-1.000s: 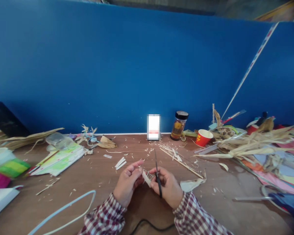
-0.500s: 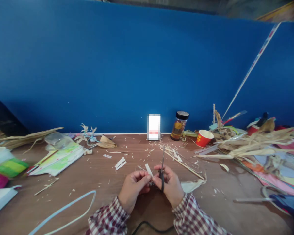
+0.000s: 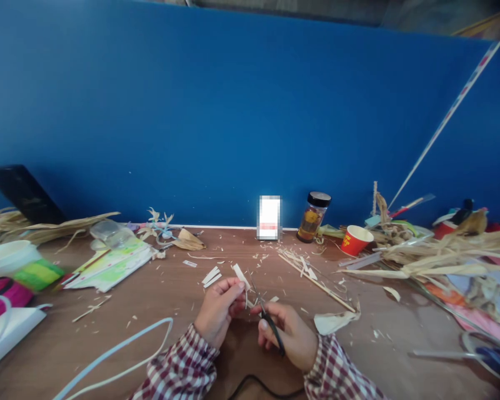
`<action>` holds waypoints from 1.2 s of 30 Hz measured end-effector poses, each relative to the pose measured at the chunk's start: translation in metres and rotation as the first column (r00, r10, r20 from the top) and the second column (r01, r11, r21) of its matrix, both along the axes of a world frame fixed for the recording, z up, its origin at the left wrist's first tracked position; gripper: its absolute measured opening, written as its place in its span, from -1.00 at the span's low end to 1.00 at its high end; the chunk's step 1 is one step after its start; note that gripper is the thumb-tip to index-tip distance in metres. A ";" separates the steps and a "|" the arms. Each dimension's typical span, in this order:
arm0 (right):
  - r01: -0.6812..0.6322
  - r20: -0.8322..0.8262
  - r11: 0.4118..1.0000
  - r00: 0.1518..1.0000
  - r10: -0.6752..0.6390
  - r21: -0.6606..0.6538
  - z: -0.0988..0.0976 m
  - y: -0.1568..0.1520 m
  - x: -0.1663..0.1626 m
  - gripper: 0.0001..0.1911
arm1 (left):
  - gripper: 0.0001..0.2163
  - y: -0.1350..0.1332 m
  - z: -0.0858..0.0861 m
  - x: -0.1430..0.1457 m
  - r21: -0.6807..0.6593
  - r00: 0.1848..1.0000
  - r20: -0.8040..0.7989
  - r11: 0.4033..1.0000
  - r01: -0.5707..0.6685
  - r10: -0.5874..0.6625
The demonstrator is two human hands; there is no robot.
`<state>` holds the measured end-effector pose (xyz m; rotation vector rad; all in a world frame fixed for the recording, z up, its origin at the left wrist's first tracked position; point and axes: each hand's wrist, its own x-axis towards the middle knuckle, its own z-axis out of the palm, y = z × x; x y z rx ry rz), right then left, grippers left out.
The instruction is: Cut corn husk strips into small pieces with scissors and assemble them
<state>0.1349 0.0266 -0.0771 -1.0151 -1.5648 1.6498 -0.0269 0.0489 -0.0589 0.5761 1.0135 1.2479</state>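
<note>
My left hand (image 3: 220,311) pinches a short pale strip (image 3: 240,276), which looks like dried corn husk and sticks up past the thumb and forefinger. In my right hand (image 3: 289,333) is a pair of scissors (image 3: 272,328) with black handles; its thin blades point up and to the left, close to the strip. Whether the blades touch the strip I cannot tell. Below the fingertips, thin scraps hang or lie, partly hidden. Beyond my left hand several cut pale strips (image 3: 211,276) lie on the brown table (image 3: 158,316).
A lidded jar of amber liquid (image 3: 314,218) and a red paper cup (image 3: 357,240) stand toward the back. Dried husks (image 3: 433,261) are heaped at the right. A thin stick (image 3: 316,282) lies beyond my right hand. A pale blue strap (image 3: 120,347) loops at front left.
My hands have moved apart, the left one leftward with the strip. The scissors have swung from upright to leaning left, with the blades now near the strip. The view has shifted slightly.
</note>
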 end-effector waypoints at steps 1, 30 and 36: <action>-0.014 0.007 1.000 1.000 0.014 -0.001 0.001 0.000 0.001 -0.57 | -0.79 0.000 0.000 0.000 -0.001 1.000 -0.001 1.000 -0.001 0.001; -0.066 0.036 0.998 0.997 0.067 -0.022 -0.008 0.006 0.004 -0.61 | -0.78 0.001 -0.005 0.003 0.009 0.999 -0.028 1.000 0.020 -0.019; -0.057 0.052 0.998 0.997 0.058 -0.026 -0.006 0.006 0.003 -0.61 | -0.78 0.001 -0.006 0.004 0.000 1.000 -0.022 1.000 0.021 -0.021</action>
